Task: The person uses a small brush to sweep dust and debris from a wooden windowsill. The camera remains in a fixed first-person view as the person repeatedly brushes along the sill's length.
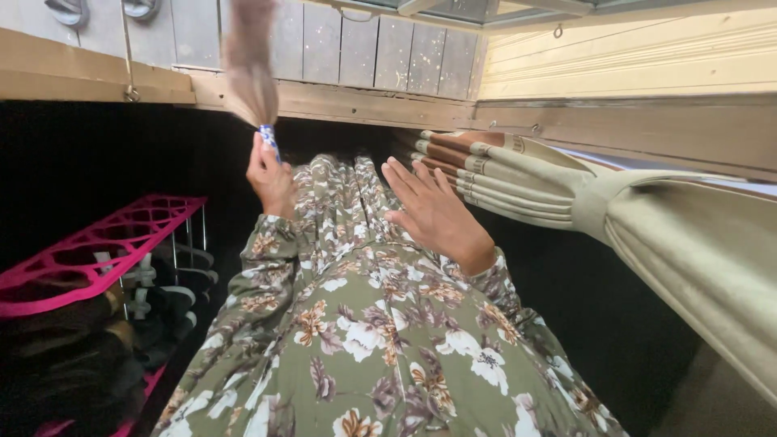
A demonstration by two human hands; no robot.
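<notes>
- Right now my left hand [271, 180] is closed around the blue-and-white handle [269, 137] of a small broom [249, 65], gripping it low while the brown bristles fan upward, blurred, against the grey wooden boards [380, 53] near the ceiling beam [340, 103].
- My right hand [433, 214] holds nothing; its fingers are spread wide and flat, hovering near the tied-back beige curtain [647, 235] without clearly touching it.
- How much dusting is done I cannot judge: the boards look speckled and worn, and no clean patch stands out, so most of the sweeping seems to lie ahead.
- The curtain is gathered by a band [595, 206] of the same cloth, with brown stripes at its folded edge.
- At my lower left stands a pink plastic shoe rack [97, 247] with dark shoes beneath.
- No packages, labels or signs show anywhere here.
</notes>
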